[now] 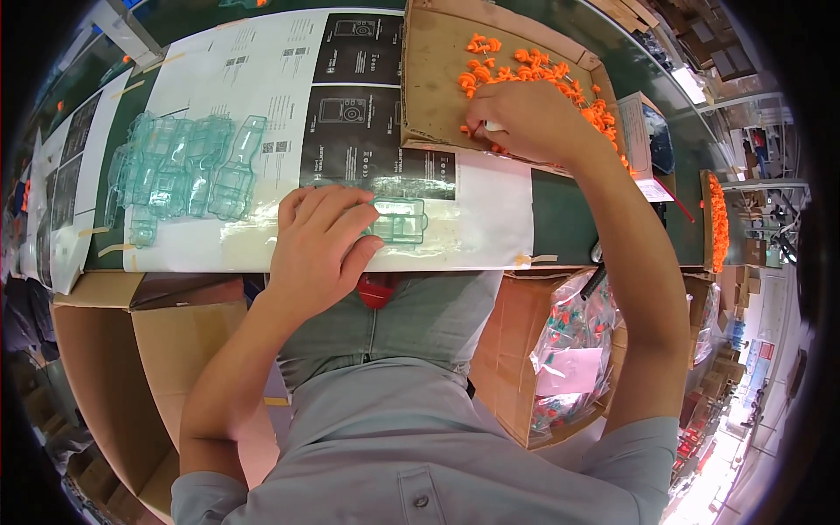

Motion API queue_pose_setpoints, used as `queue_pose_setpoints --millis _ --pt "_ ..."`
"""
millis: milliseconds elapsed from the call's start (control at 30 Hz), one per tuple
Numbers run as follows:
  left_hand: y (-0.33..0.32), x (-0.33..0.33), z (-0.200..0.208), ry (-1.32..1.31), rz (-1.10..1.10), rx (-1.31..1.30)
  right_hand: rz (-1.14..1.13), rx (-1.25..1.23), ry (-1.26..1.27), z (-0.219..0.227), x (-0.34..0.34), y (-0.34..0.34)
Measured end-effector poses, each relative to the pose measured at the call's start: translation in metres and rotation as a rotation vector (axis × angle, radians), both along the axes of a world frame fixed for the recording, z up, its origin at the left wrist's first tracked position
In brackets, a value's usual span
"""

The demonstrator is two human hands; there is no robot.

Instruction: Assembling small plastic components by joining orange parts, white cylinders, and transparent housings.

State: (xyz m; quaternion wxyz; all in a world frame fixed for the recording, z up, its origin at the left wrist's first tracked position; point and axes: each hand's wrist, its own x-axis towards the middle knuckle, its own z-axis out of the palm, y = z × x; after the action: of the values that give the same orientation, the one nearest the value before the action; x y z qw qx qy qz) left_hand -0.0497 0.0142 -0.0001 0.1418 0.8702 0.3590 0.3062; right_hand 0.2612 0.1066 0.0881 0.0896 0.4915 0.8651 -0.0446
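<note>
My left hand [322, 241] lies on the near part of the table, its fingers and thumb closed around the left end of a clear teal plastic shell [404, 223]. The shell's right end sticks out past my fingertips. At the far right, my right hand [531, 118] dips into a shallow cardboard tray [436, 87] of small orange plastic parts [472, 80]. Its fingers are pinched together; a bit of white shows at them, and what they hold is hidden. Left of my left hand lies a pile of similar teal shells [179, 166], some overlapping.
Printed white and black sheets [354, 122] cover the green table [564, 229]. A cardboard box [109, 367] stands open below at left. Another at right [503, 354] holds bagged parts [573, 350]. More orange parts [719, 223] fill a box at far right.
</note>
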Motion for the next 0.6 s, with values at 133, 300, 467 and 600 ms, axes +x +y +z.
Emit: queue_pose_setpoints --millis 133,300,467,600 --pt "0.0 0.002 0.001 -0.001 -0.006 -0.007 -0.086 0.01 0.01 0.002 0.0 0.003" --pt "0.0 0.0 0.008 -0.028 0.005 -0.042 -0.246 0.186 0.239 -0.001 -0.001 -0.004" --pt "0.012 0.026 0.048 -0.393 0.05 -0.063 -0.422 0.175 0.759 0.016 -0.04 -0.047" --pt "0.021 0.046 0.055 -0.627 -0.108 -0.258 -0.448 0.165 0.969 0.009 -0.067 -0.086"
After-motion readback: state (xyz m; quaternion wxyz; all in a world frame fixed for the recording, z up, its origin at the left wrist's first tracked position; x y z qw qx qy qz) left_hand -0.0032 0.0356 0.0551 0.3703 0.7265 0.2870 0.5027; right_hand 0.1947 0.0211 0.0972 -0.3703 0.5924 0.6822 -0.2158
